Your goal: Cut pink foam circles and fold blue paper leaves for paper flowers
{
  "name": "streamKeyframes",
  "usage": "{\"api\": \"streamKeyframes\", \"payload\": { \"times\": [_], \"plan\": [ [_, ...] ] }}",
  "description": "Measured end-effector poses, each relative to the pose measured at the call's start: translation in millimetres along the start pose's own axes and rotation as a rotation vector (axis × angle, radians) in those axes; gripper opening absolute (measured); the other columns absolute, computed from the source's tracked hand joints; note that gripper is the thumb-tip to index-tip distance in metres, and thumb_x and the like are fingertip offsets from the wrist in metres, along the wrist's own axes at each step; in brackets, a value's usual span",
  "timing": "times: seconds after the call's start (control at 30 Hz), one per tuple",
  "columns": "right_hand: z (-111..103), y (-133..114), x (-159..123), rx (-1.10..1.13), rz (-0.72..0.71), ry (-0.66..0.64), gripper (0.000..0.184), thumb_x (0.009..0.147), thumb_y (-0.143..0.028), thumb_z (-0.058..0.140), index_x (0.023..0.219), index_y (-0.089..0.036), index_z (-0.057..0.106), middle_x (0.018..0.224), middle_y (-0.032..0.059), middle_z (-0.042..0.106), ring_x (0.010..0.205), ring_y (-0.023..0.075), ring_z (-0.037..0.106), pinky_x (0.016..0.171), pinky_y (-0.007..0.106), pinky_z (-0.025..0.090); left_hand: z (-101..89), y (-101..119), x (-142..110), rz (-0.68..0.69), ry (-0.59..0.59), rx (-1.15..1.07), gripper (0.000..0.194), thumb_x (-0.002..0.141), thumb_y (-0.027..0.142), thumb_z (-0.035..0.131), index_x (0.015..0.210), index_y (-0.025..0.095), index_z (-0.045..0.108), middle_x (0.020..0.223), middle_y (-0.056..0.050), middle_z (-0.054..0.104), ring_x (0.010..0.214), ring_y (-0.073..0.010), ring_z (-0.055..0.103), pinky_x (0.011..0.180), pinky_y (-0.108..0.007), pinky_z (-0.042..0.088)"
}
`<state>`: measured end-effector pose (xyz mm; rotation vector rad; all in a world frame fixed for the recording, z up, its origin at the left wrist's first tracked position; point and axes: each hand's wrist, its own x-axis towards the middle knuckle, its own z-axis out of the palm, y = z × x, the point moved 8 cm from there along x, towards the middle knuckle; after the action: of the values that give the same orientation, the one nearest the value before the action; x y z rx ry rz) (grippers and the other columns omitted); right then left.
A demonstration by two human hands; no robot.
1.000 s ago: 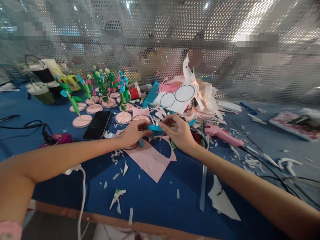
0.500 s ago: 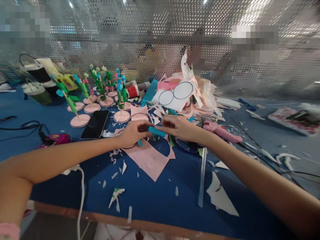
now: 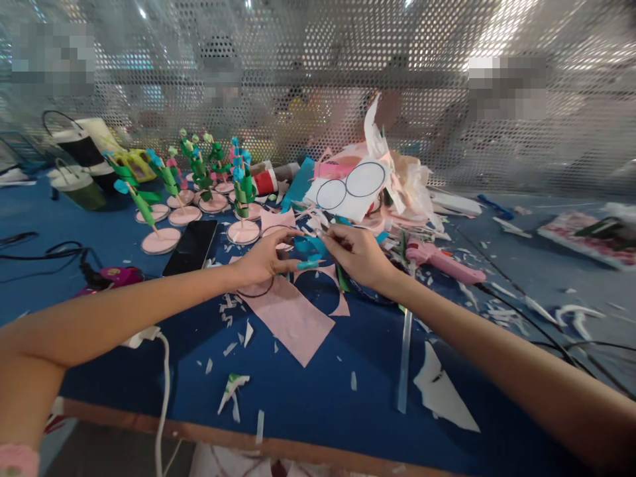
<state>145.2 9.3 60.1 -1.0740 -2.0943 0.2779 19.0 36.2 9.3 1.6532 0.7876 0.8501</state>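
Between my hands, over the middle of the table, is a blue paper strip (image 3: pixel 312 246), now bent and curled. My left hand (image 3: pixel 263 258) is closed on its left side, with thumb and fingers pinching it. From the right, my right hand (image 3: pixel 358 255) pinches at its other end, the fingertips close together. Exactly how the strip lies inside the right fingers is partly hidden. Below the hands lies a pink sheet (image 3: pixel 293 324) with a round hole cut in it. A pink glue gun (image 3: pixel 444 262) rests right of my right hand.
Several paper flowers on pink discs (image 3: pixel 243 232) stand at the back left, near a black phone (image 3: pixel 191 248). A heap of paper scraps (image 3: pixel 358 189) lies behind my hands. A clear stick (image 3: pixel 405 364), white scraps (image 3: pixel 444 391) and a white cable (image 3: pixel 165 391) lie nearer the front.
The blue strip was stretched fairly straight between both hands; now it is bent into a curl. My right hand has shifted slightly, its fingers curling in more.
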Motion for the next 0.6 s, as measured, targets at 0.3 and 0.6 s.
{"api": "streamKeyframes", "payload": {
  "times": [0.3, 0.6],
  "plan": [
    [-6, -11, -8, -0.026, -0.214, 0.166, 0.024, 0.092, -0.026, 0.044, 0.07, -0.021, 0.05, 0.064, 0.0018, 0.053, 0.061, 0.0138, 0.052, 0.059, 0.026, 0.044, 4.8, -11, -2, -0.142, -0.021, -0.189, 0.057, 0.076, 0.07, 0.046, 0.07, 0.014, 0.057, 0.051, 0.002, 0.055, 0.032, -0.0014, 0.029, 0.032, -0.018, 0.025],
    [-20, -20, -31, -0.26, -0.569, 0.324, 0.025, 0.089, -0.013, 0.049, 0.103, -0.022, 0.067, 0.072, 0.003, 0.068, 0.063, 0.0121, 0.063, 0.053, 0.021, 0.048, -10.5, -8, 5, -0.125, 0.053, -0.213, 0.04, 0.072, 0.051, 0.068, 0.068, 0.015, 0.051, 0.043, 0.007, 0.049, 0.035, -0.0029, 0.041, 0.035, -0.013, 0.026]
  ]
}}
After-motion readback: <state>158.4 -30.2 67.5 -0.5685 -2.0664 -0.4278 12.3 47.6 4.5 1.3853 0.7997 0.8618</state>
